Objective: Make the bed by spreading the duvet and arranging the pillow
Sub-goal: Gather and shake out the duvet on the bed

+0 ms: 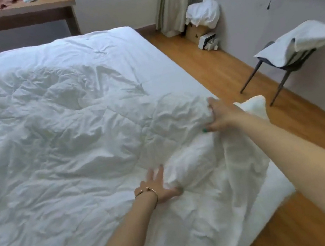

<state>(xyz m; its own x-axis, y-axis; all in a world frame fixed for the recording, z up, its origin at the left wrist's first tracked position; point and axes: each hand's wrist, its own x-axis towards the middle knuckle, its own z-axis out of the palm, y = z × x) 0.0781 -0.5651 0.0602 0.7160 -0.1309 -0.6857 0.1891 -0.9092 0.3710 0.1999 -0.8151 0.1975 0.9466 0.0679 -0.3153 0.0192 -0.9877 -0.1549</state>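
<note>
Duvet [60, 127] crumpled, spread over most of bed [162, 75], bare sheet strip along right edge. Right hand [221, 115] at right edge, fingers curled, gripping bunched duvet fold, lifted off bed. Left hand [159, 185] near foot edge, fingers straight, pressing flat on duvet beside puffed fold. Pillow [299, 40] off bed, lying on chair [278, 72] by wall.

Both arms bare, no sleeves. Thin gold bangle [146, 191] on wrist of left hand [159, 185]. Right hand [220, 117] w/ green nail polish.
</note>
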